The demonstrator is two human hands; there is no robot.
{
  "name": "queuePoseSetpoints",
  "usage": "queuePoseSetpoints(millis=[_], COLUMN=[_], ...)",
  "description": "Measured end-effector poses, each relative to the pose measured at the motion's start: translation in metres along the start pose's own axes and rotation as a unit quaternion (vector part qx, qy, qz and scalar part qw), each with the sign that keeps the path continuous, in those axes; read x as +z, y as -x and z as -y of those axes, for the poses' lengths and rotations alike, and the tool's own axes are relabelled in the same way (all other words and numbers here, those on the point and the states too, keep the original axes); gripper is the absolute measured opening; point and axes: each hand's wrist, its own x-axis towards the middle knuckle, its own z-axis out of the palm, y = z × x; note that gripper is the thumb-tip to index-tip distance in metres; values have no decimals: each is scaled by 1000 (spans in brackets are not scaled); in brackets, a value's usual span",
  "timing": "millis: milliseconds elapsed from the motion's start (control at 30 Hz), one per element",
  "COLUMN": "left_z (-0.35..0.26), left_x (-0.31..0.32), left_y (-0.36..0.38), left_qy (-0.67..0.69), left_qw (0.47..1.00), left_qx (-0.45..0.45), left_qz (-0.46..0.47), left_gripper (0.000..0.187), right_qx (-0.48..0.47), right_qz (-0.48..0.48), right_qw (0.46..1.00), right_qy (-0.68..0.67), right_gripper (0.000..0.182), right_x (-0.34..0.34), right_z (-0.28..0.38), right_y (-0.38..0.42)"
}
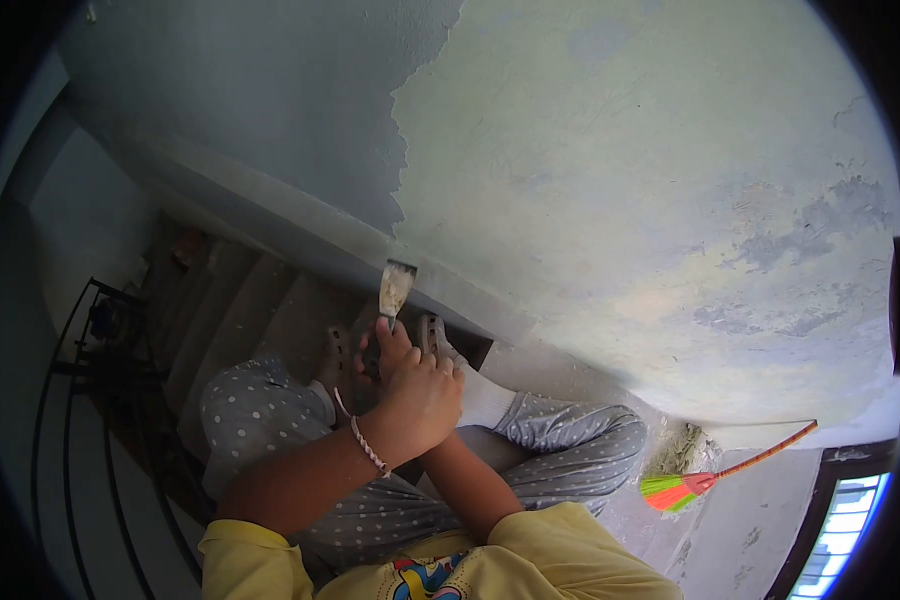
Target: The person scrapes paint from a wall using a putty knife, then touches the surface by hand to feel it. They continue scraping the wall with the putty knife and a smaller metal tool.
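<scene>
A metal scraper [397,287] with a flat, paint-smeared blade points up at the base of the wall [610,170], where pale bare plaster meets grey-blue paint. My left hand [428,398], with a beaded bracelet on the wrist, is closed around the scraper's handle, one finger stretched along it. My right hand [448,452] comes up from below and is mostly hidden under the left one; it seems clasped on the same handle. Both hands are just in front of my knees.
I sit on concrete stairs [240,310] that go down to the left, legs in grey dotted trousers [560,450], feet in sandals [432,335]. A black metal railing [80,400] runs at the left. A broom [690,487] with orange and green bristles leans at the lower right near a window [840,530].
</scene>
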Motion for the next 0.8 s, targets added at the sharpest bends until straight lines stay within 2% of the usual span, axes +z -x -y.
queuePoseSetpoints(millis=[67, 133, 167, 233, 267, 300, 367, 433, 467, 533, 633, 667, 700, 733, 800], left_z=[0, 4, 6, 12, 14, 16, 18, 20, 23, 26, 28, 29, 30, 31, 34], left_x=[0, -12, -18, -15, -14, -19, -31, -28, -27, -31, -39, -43, -48, -54, -64], left_y=[1, 0, -1, 1, 1, 0, -1, 0, 1, 2, 2, 2, 2, 1, 0], left_qy=[53, 36, 19, -27, -68, -69, 22, 37, 49, 54, 65, 69, 70, 73, 75], left_qw=[998, 998, 997, 996, 991, 991, 999, 998, 997, 997, 996, 996, 996, 995, 995], left_qx=[27, 29, 29, 13, -7, -7, -24, -21, -21, -27, -32, -38, -27, -34, -33], left_qz=[-31, -48, -66, -90, -113, -116, -11, -35, -58, -49, -44, -51, -56, -50, -51], left_gripper=[35, 35, 35, 36, 37, 37, 38, 34, 30, 31, 31, 31, 31, 31, 32], right_qx=[24, 6, 4, -91, -93, -145, -244, -336, -378, -457, -550, -553, -420, -277, -301], right_qz=[1, -22, -22, 111, 113, 100, 66, 27, 8, -28, -97, -107, -88, -65, -101], right_qw=[1000, 982, 982, 957, 956, 965, 965, 940, 919, 858, 722, 717, 819, 897, 894], right_qy=[-19, -187, -190, -254, -252, -193, -73, 52, 113, 234, 408, 411, 382, 338, 316], right_gripper=[23, 25, 25, 41, 41, 40, 38, 36, 35, 33, 31, 31, 26, 21, 15], right_x=[-3, -15, -19, -29, -32, -33, -36, -39, -39, -38, -47, -57, -69, -75, -83], right_z=[2, 0, -8, -30, -36, -40, -51, -62, -67, -72, -68, -61, -48, -28, 6], right_y=[-3, -23, -23, -13, -10, -8, -1, 6, 8, 10, 13, 15, 21, 31, 45])
